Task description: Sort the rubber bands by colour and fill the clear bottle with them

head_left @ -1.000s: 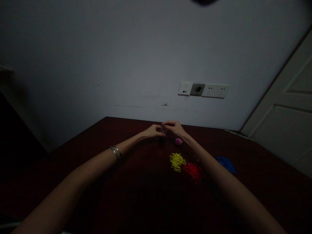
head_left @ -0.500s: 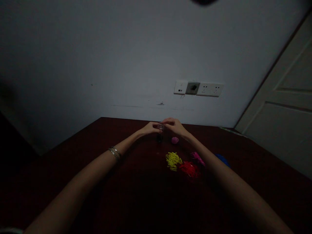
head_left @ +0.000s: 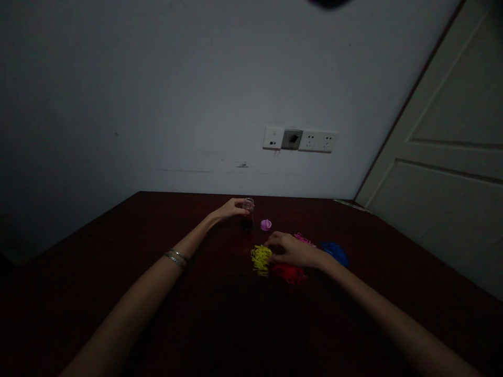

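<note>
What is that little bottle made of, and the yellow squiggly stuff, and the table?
The little bottle in the left hand looks like clear glass or plastic: light shines through its top. The yellow pile by the right hand looks like thin rubber or plastic loops, bright and tangled; too dim to be sure. The table looks like dark reddish wood with a smooth finish.

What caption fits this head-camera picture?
Left hand holds a small jar; right hand rests by yellow bands on a dark table.
</note>
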{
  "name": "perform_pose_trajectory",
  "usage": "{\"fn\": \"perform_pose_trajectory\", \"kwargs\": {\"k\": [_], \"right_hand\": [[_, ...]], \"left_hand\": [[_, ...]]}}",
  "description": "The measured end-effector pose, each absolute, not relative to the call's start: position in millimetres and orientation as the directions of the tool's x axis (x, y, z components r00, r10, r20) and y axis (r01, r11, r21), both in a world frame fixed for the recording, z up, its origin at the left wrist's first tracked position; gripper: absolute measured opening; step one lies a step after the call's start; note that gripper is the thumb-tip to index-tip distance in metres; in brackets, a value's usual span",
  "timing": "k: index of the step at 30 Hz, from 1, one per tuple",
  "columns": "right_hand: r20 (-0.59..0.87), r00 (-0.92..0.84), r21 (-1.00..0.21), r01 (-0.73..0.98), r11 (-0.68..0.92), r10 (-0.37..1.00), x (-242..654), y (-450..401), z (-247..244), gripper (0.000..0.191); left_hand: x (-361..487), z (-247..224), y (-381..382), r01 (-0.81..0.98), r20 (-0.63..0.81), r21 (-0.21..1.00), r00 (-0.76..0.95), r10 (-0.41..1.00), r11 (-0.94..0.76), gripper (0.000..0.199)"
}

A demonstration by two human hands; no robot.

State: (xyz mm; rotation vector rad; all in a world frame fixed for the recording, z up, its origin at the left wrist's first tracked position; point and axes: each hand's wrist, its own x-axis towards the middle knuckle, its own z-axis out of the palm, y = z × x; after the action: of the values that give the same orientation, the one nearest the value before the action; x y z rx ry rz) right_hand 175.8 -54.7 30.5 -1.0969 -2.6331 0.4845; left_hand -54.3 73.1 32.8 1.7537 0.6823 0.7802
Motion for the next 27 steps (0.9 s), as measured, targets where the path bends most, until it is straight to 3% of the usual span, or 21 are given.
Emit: {"fn": "perform_pose_trajectory", "kwargs": {"k": [15, 27], "right_hand": [[0.122, -0.751, -0.246, 0.611, 0.753, 0.649, 157.4, -47.4, 16.2, 0.014], [0.193, -0.682, -0.557, 0.515, 0.651, 0.705, 162.7, -39.3, 32.7, 0.02]], "left_hand": [[-36.6, 32.1, 58.0, 0.06, 0.196, 0.94, 0.71, 0.677, -0.335, 0.04], [-40.1, 31.3, 60.6, 0.127, 0.234, 0.881, 0.72, 0.654, -0.455, 0.036]]}}
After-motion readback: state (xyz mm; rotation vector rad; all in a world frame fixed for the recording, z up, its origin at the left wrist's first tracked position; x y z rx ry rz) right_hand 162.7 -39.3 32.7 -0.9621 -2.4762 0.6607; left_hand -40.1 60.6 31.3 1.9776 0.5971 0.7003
